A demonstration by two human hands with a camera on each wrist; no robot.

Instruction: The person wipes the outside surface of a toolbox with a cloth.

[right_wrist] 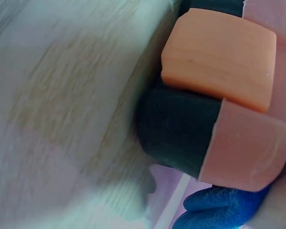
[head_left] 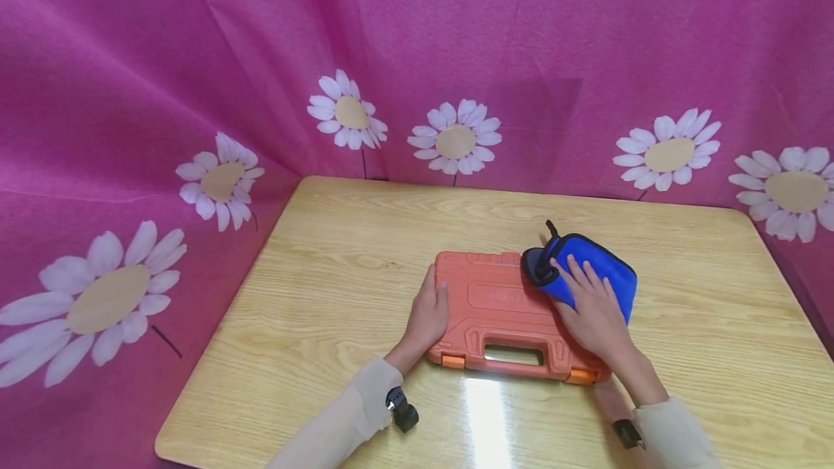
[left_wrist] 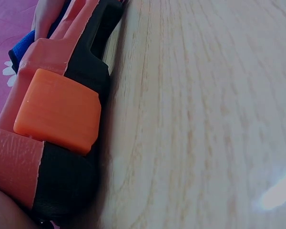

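A flat red plastic carrying case (head_left: 498,297) with a black lower half lies on the wooden table, its handle toward the person. Orange latches sit on its front edge; one latch (left_wrist: 57,110) shows in the left wrist view, another latch (right_wrist: 219,57) in the right. My left hand (head_left: 426,313) grips the case's left side, thumb over the top edge. A blue fabric pouch (head_left: 602,259) with black trim and a small loop lies over the case's far right corner. On this pouch my right hand (head_left: 593,317) presses with spread, mostly straight fingers.
The wooden table (head_left: 326,252) has rounded corners and a bright reflection near its front. A magenta cloth (head_left: 417,20) printed with white daisies hangs behind and to the left. Black straps with small devices (head_left: 402,411) are on the wrists.
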